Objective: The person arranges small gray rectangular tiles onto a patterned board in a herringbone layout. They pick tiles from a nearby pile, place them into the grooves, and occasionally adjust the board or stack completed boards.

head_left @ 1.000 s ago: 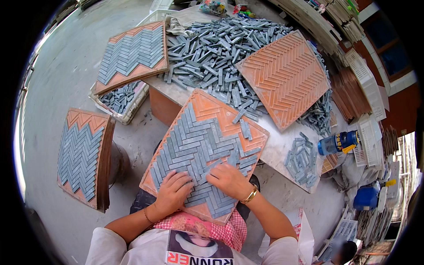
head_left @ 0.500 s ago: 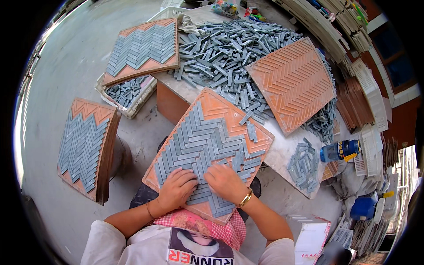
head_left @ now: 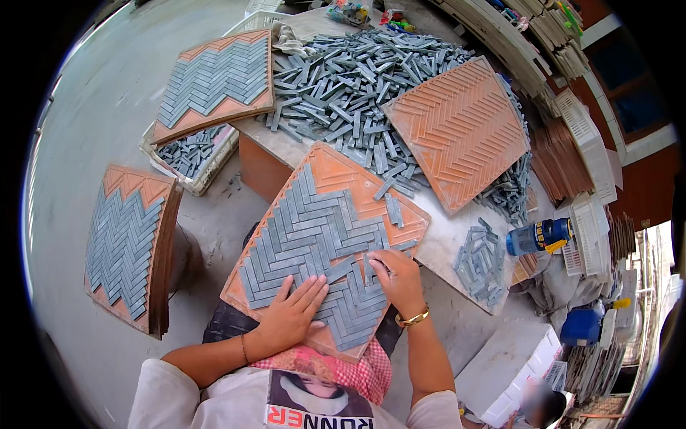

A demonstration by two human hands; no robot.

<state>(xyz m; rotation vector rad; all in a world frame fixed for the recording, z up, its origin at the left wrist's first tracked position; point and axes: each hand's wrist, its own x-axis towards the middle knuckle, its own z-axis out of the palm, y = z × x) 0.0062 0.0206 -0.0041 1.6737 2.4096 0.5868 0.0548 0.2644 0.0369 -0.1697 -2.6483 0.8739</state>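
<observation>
Left hand (head_left: 293,314): lying flat on laid grey strips (head_left: 300,239), apart from the right.
Right hand (head_left: 399,279): fingertips at a single strip (head_left: 368,270); grip unclear.
Orange herringbone mould (head_left: 327,159): beneath both hands, edge beside right wrist.
Room: concrete floor (head_left: 216,232) opens leftward of left hand.

Tray (head_left: 337,170), orange, bears blue-grey strips (head_left: 300,239) in a herringbone pattern; second tray (head_left: 457,136), orange throughout, shows herringbone ridges; lap cloth (head_left: 369,373) is pink-and-white checked; bracelet (head_left: 414,318), gold-coloured; bottle (head_left: 527,239), blue with yellow clasp (head_left: 556,246); jug (head_left: 580,327), blue.
</observation>
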